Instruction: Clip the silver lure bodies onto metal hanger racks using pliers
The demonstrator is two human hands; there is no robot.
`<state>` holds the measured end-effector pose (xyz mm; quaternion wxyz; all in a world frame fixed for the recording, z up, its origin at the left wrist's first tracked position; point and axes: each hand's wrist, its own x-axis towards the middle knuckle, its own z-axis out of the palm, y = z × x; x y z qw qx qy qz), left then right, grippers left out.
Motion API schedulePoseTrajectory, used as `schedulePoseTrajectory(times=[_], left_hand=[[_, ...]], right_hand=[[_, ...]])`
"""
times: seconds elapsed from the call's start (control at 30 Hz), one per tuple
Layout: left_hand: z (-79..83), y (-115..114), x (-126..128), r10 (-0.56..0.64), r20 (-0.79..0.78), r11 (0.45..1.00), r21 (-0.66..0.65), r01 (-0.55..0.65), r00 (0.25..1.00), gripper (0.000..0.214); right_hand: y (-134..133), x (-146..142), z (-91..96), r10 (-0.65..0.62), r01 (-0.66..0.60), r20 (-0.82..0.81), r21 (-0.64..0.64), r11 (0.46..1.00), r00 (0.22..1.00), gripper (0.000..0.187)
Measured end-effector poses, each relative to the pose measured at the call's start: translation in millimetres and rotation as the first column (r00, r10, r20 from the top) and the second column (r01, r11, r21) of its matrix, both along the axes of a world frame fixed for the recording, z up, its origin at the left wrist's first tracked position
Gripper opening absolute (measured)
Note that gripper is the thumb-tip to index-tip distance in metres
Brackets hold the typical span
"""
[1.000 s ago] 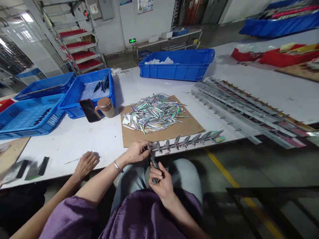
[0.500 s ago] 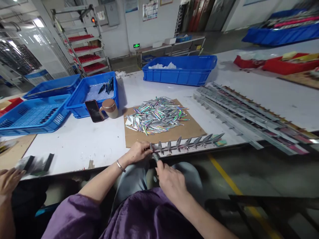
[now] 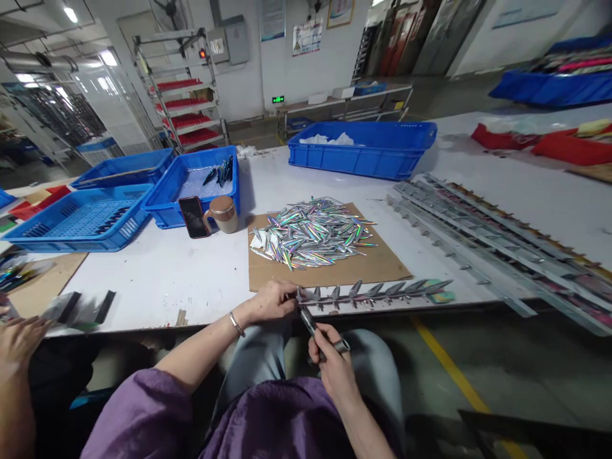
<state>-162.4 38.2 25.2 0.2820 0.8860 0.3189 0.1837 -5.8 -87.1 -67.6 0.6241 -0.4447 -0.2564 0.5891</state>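
Note:
My left hand (image 3: pixel 273 301) is closed at the left end of a narrow metal rail (image 3: pixel 344 298) along the table's front edge. Its fingertips pinch there, partly hiding that end. Several grey, pointed, leaf-shaped pieces (image 3: pixel 355 289) stand in a row on the rail. In my right hand (image 3: pixel 331 358) is a dark grey cylindrical hand tool (image 3: pixel 308 320), tilted, its tip close to the first piece by my left fingers. Whether the tip touches is not clear. Behind the rail, a heap of shiny silver pointed pieces (image 3: pixel 315 233) lies on a cardboard sheet (image 3: pixel 382 264).
Several metal rails (image 3: pixel 473 239) lie at right, some overhanging the front edge. A blue bin (image 3: pixel 358 156) stands behind the heap. Left are a mug (image 3: pixel 224 215), a phone (image 3: pixel 194 218) and blue trays (image 3: pixel 81 236). Another person's hand (image 3: pixel 21 341) is at far left.
The view has turned left, so the table sits farther right and lower. My right hand has dropped back along the tool, exposing more of its shaft and round rear part. My left hand keeps its grip.

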Motion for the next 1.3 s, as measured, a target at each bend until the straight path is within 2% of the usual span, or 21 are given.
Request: schedulePoseTrajectory(times=[0.07,0.13,0.2,0.23,0.3,0.43,0.5,0.57,0.63,0.7,0.77,0.83,0.93,0.97,1.03,1.1,1.13,1.2,1.23,1.27,1.3], left_hand=[[6.1,13,-5,0.032,-0.045,0.999,0.016,-0.032,0.998,0.031],[13.0,34,-12,0.215,-0.207,0.971,0.146,-0.187,0.954,0.029],[20.1,57,-20,0.428,-0.362,0.892,0.316,-0.323,0.828,0.025],[23.5,68,-24,0.493,-0.413,0.858,0.374,-0.352,0.766,0.025],[29.0,87,-30,0.538,-0.464,0.834,0.415,-0.364,0.704,0.027],[31.5,103,-34,0.525,-0.496,0.844,0.406,-0.350,0.691,0.028],[28.4,101,-37,0.508,-0.504,0.856,0.382,-0.347,0.699,0.027],[24.0,95,-41,0.494,-0.499,0.866,0.357,-0.350,0.713,0.026],[20.0,83,-45,0.486,-0.481,0.871,0.339,-0.356,0.730,0.023],[17.1,68,-47,0.446,-0.346,0.894,0.224,-0.389,0.826,0.018],[15.3,50,-44,0.384,-0.061,0.923,-0.005,-0.385,0.921,0.020],[14.1,33,-38,0.344,0.199,0.926,-0.235,-0.296,0.918,0.030],[12.9,13,-28,0.283,0.276,0.907,-0.389,-0.162,0.919,0.040],[12.6,9,-26,0.244,0.269,0.909,-0.399,-0.123,0.932,0.042],[12.1,5,-24,0.166,0.256,0.928,-0.366,-0.064,0.952,0.043],[12.0,3,-24,0.120,0.256,0.950,-0.309,-0.037,0.959,0.042],[12.1,3,-24,0.111,0.257,0.958,-0.286,-0.034,0.960,0.041],[12.2,4,-25,0.099,0.252,0.967,-0.253,-0.033,0.963,0.039],[12.1,4,-25,0.091,0.242,0.970,-0.239,-0.032,0.966,0.039],[11.9,5,-26,0.081,0.231,0.974,-0.225,-0.027,0.970,0.039],[11.6,6,-26,0.065,0.221,0.978,-0.210,-0.017,0.973,0.039]], right_hand=[[-1,-3,-0.2,-0.056,0.056,0.014,-0.016,0.998,0.998,0.041],[-1,-3,0.6,-0.114,0.115,0.029,-0.023,0.993,0.993,0.042],[0,-1,2.1,-0.141,0.142,0.034,-0.021,0.990,0.989,0.044],[0,1,3.3,-0.134,0.134,0.034,-0.020,0.991,0.990,0.044],[1,4,6.5,-0.095,0.095,0.033,-0.021,0.995,0.995,0.044],[-4,9,12.7,-0.049,0.049,0.095,-0.005,0.999,0.994,0.045],[-11,9,14.7,-0.061,0.060,0.139,0.009,0.998,0.988,0.043],[-17,8,16.9,-0.075,0.075,0.115,0.004,0.997,0.991,0.040],[-21,4,19.5,-0.067,0.066,-0.021,-0.040,0.997,0.998,0.037],[-21,1,21.8,-0.031,-0.001,-0.248,-0.131,0.991,0.968,0.037],[-17,-1,22.6,0.000,-0.127,-0.498,-0.221,0.967,0.867,0.038],[-12,-2,21.3,0.021,-0.262,-0.700,-0.240,0.935,0.714,0.033],[-6,-7,17.1,0.074,-0.371,-0.848,-0.150,0.916,0.525,0.028],[-5,-10,15.7,0.090,-0.376,-0.863,-0.121,0.919,0.498,0.028],[-5,-18,13.4,0.105,-0.355,-0.857,-0.096,0.930,0.504,0.029],[-5,-27,11.6,0.102,-0.311,-0.792,-0.115,0.943,0.602,0.030],[-6,-31,10.6,0.091,-0.264,-0.713,-0.136,0.955,0.695,0.031],[-7,-37,8.1,0.039,-0.097,-0.391,-0.130,0.987,0.919,0.032],[-8,-39,6.6,-0.006,-0.006,-0.152,-0.079,0.997,0.988,0.032],[-9,-39,5.1,-0.061,0.062,0.105,-0.004,0.998,0.993,0.031],[-10,-38,4.0,-0.110,0.091,0.341,0.070,0.993,0.933,0.031]])
